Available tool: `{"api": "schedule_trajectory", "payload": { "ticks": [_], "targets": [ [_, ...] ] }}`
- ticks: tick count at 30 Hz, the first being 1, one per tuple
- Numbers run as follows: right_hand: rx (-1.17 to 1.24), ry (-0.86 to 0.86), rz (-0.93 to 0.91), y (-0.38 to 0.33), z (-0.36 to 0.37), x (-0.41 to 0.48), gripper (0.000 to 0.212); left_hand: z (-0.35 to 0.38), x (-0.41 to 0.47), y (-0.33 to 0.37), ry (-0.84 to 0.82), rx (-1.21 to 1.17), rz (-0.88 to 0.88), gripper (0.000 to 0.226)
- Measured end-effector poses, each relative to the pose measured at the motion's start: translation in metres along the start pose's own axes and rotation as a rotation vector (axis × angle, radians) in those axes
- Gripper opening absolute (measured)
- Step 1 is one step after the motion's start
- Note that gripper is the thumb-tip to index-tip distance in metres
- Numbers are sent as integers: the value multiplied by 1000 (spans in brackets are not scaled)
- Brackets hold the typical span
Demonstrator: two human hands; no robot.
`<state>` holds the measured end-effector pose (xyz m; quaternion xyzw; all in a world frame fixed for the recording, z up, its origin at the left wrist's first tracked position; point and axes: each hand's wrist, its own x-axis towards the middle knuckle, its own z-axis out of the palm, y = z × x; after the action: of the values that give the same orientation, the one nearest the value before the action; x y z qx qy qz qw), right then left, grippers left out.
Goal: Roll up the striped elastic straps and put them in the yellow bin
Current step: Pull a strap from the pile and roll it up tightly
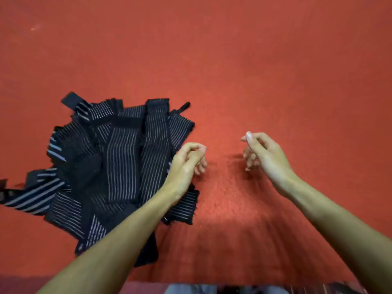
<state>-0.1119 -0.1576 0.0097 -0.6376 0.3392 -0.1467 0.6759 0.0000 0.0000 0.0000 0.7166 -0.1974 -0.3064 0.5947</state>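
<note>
Left grip: fingers loosely curled, pinching nothing. It hovers at the right edge of the pile; cannot tell if it touches.

Right grip: likewise slack and empty, over the bare red carpeted surface, apart from the pile.

Striped elastic straps: tangled black heap with pale stripes, left of centre, overlapping every way.

Judgement: light, limp, stretchy, not fragile; one strap will likely drag its neighbours. Take one by a free end, pull it clear, then roll.

Yellow bin: not in view.

Striped elastic straps, black with thin white lines, lie unrolled in a loose overlapping heap. Pile sits left of frame centre, flat on red surface.
</note>
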Motion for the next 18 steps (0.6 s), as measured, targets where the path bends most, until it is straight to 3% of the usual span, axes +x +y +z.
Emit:
{"api": "schedule_trajectory", "payload": {
  "ticks": [5, 12, 18],
  "targets": [
    [-64, -24, -161, 65, 8, 2, 15, 11, 0, -60, 67, -29, 157, 26],
    [-60, 52, -388, 87, 14, 5, 20, 17, -3, -77, 37, -33, 397, 34],
    [-190, -38, -322, 75, 8, -18, 24, 5, -38, -74, 68, -38, 347, 20]
  ]
}}
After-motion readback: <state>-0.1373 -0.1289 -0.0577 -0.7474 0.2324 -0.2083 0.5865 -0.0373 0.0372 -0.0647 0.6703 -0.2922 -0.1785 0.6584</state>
